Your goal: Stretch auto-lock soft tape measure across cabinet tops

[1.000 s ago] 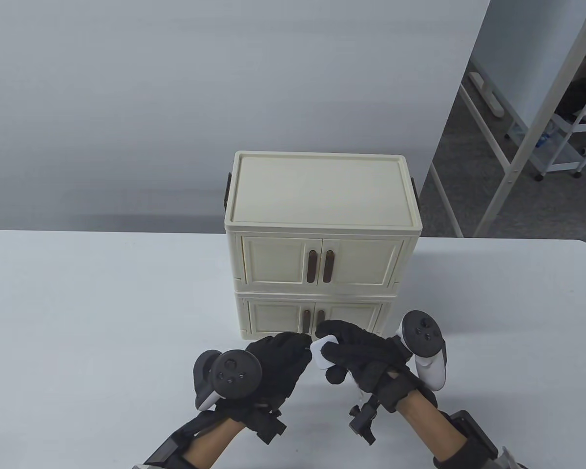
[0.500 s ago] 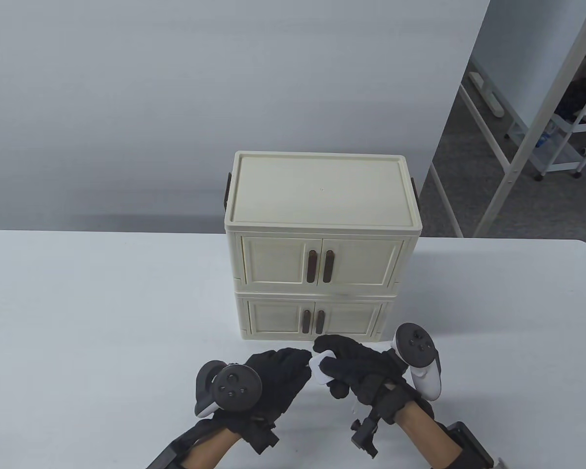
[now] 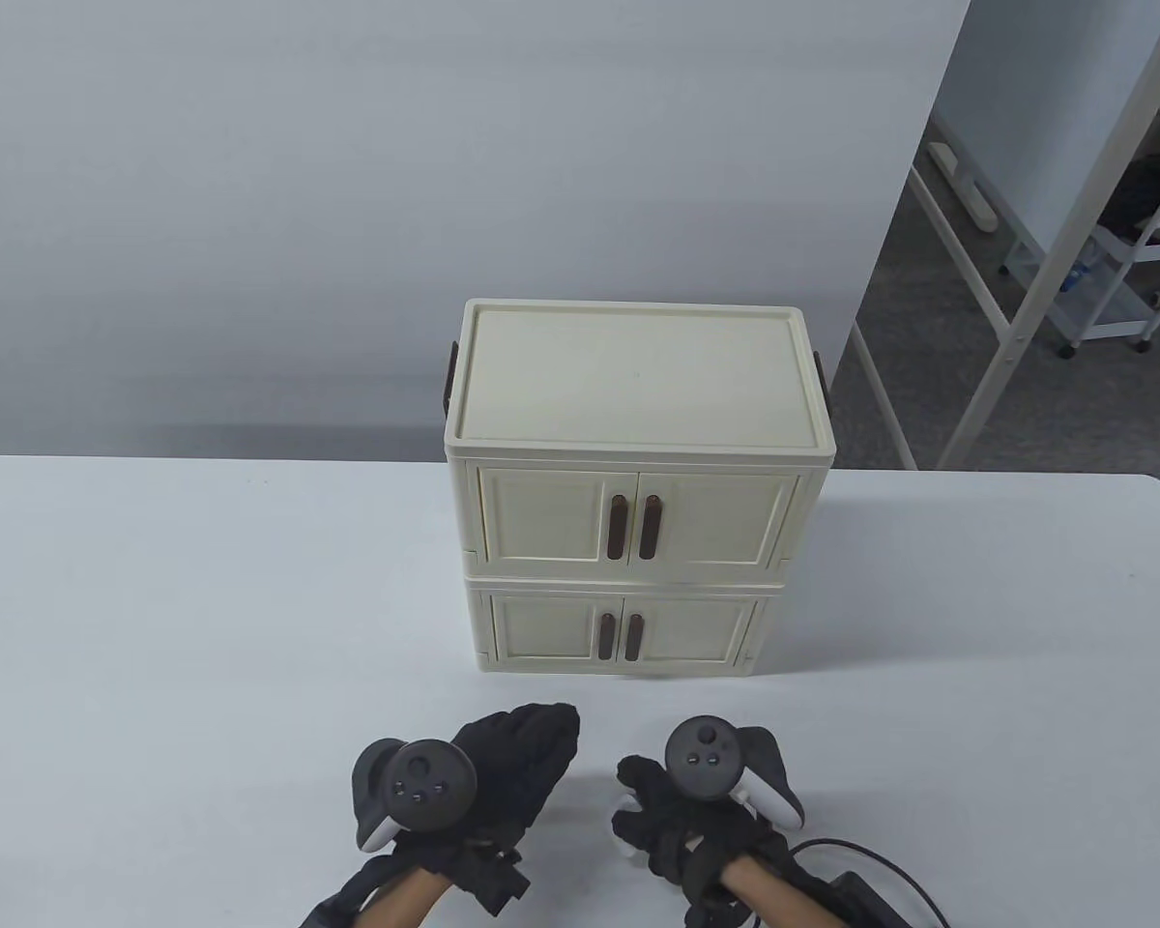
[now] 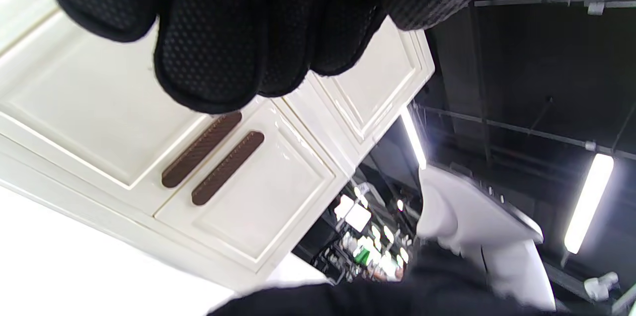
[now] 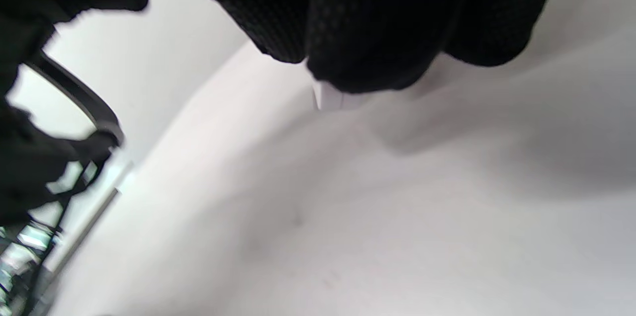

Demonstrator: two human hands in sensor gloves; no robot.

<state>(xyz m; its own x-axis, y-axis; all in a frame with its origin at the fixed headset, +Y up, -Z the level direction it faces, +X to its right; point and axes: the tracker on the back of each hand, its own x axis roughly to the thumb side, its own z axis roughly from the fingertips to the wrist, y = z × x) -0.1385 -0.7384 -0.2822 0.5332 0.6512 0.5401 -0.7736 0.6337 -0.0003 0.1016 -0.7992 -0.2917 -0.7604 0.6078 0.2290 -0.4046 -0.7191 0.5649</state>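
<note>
left hand (image 3: 517,773): fingers straight, holding nothing, before the cream two-tier plastic cabinet (image 3: 633,483).
right hand (image 3: 681,822): curled over a small white tape measure (image 3: 626,800) on the desk (image 3: 203,628).
right wrist view: white corner (image 5: 330,97) under the fingertips.

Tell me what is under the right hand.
A small white piece of the tape measure shows below the right hand, over the table. The glove covers its remainder.

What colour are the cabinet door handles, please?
Dark brown door handles on cream doors; clearest in the left wrist view.

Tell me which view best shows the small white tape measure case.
Right wrist view: a corner of the white tape measure case pokes out under the right hand. Table view shows only a white sliver beneath that hand. Left wrist view shows none.
</note>
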